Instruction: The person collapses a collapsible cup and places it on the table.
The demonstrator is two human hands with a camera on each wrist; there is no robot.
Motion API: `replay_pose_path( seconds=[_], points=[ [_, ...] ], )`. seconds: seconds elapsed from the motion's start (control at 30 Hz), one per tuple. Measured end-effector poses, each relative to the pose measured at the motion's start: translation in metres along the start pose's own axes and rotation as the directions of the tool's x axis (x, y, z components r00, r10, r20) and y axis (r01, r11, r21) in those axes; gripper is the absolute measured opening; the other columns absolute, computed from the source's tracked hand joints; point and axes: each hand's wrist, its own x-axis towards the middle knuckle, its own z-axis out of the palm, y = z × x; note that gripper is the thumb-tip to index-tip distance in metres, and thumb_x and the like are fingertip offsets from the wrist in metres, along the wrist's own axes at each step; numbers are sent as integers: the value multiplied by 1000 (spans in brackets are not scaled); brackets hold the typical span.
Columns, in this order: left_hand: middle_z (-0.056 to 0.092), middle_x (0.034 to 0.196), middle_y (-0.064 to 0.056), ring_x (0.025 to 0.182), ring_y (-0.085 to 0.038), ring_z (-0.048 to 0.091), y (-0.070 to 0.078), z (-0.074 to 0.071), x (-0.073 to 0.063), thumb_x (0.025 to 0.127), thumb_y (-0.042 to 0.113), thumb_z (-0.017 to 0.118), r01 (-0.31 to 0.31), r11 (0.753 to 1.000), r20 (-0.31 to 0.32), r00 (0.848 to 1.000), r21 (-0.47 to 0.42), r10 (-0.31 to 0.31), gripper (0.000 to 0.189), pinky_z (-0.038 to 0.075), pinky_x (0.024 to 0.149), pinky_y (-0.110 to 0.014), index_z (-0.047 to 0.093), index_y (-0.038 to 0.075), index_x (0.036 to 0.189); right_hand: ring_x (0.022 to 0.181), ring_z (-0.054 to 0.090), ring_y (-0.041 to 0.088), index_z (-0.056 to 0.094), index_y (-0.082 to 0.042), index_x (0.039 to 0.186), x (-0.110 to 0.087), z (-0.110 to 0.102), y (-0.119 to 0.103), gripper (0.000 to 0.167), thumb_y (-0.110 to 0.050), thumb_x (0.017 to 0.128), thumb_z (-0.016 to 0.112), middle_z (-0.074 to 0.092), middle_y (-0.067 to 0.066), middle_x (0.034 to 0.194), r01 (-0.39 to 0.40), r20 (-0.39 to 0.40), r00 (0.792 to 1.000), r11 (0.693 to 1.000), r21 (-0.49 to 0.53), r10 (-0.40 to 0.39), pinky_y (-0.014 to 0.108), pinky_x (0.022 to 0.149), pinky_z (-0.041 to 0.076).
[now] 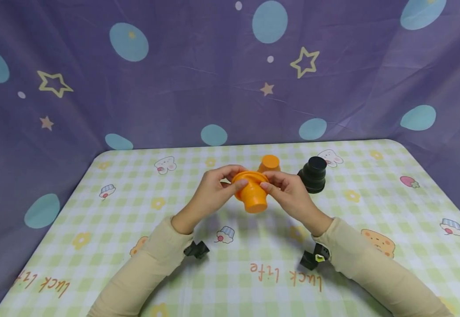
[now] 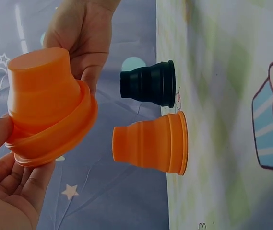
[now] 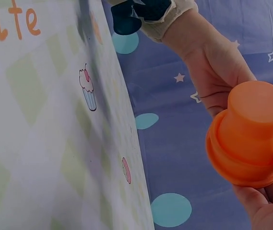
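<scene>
Above the table, both hands hold an orange collapsible cup (image 1: 255,200) with its narrow base tilted down toward the wearer. Its wide rings sit skewed and partly folded over one another, which shows in the left wrist view. My left hand (image 1: 214,189) pinches one side of the rim, thumb in front and fingers behind. On the opposite side, my right hand (image 1: 291,196) grips the rim in the same way. Just behind the hands, a second orange cup (image 1: 270,163) stands upside down, partly hidden in the head view. A black cup (image 1: 314,174) stands upside down to its right.
A checked tablecloth (image 1: 135,220) with cartoon prints covers the table. A purple curtain (image 1: 182,97) with stars and blue spots hangs behind its far edge. Small black devices (image 1: 196,250) are worn at both wrists.
</scene>
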Motion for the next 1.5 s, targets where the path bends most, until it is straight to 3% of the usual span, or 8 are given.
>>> replay_pose_path(
  seconds=[0.17, 0.33, 0.43, 0.63, 0.8, 0.93, 1.13, 1.5],
  points=[
    [67, 87, -10, 73, -16, 62, -2, -1, 1, 87, 12, 68, -9, 1000, 7, 1000, 24, 9, 22, 56, 64, -28, 67, 1, 106, 76, 64, 11, 65, 7, 108, -1, 0, -2, 21, -4, 90, 61, 68, 19, 97, 14, -4, 1000, 1000, -21, -14, 24, 71, 55],
    [68, 86, -7, 73, -14, 63, -7, -1, 2, 87, 8, 68, -42, 997, -22, 999, 66, 44, 15, 56, 64, -26, 68, 3, 100, 70, 64, 14, 64, 7, 107, -1, -1, -4, 20, -3, 90, 61, 67, 19, 95, 36, 22, 999, 999, 21, -37, 33, 67, 57],
    [69, 88, -7, 73, -14, 64, -9, 0, 2, 87, 9, 68, -32, 999, -18, 999, 37, 32, 15, 56, 65, -27, 68, 3, 101, 70, 64, 16, 64, 6, 108, -1, -3, -6, 20, -4, 91, 61, 67, 18, 95, 41, 43, 998, 998, 44, -43, 38, 67, 57],
    [67, 99, -11, 73, -17, 62, -9, -2, 1, 94, 12, 58, 29, 993, 133, 991, -113, -14, 21, 56, 68, -39, 63, 1, 112, 74, 64, 18, 63, 5, 109, 0, -8, -8, 21, -6, 91, 61, 66, 17, 98, 39, 72, 996, 997, 71, -44, 33, 69, 56],
    [66, 100, -14, 76, -18, 62, -6, -3, 1, 95, 7, 56, 53, 979, 212, 977, -196, -11, 23, 56, 71, -37, 61, -2, 115, 78, 64, 17, 63, 4, 111, 1, -11, -6, 22, -8, 92, 61, 66, 16, 101, 14, 83, 996, 997, 82, -20, 29, 71, 56],
    [65, 100, -13, 76, -18, 63, -4, -3, 1, 92, 8, 60, 70, 973, 220, 975, -219, -21, 24, 56, 70, -33, 62, -1, 115, 80, 64, 17, 61, 4, 113, 1, -11, -5, 27, -13, 93, 61, 65, 12, 102, -44, 121, 992, 993, 106, 31, 29, 74, 55],
    [65, 102, -12, 72, -19, 64, -4, -1, 2, 91, 10, 63, 79, 976, 207, 978, -202, -36, 24, 57, 65, -32, 63, 2, 113, 88, 62, 17, 57, 4, 118, 2, -11, -3, 36, -21, 92, 62, 64, 9, 103, -132, 238, 966, 981, 139, 96, 29, 81, 54],
    [65, 102, -11, 76, -17, 60, -10, 5, 3, 89, 10, 66, 113, 979, 160, 983, -168, -86, 23, 55, 67, -27, 64, 0, 110, 90, 61, 20, 58, 1, 110, 1, -6, 1, 23, -11, 91, 63, 61, 11, 103, -52, 229, 973, 995, 85, 31, 29, 80, 54]
  ],
)
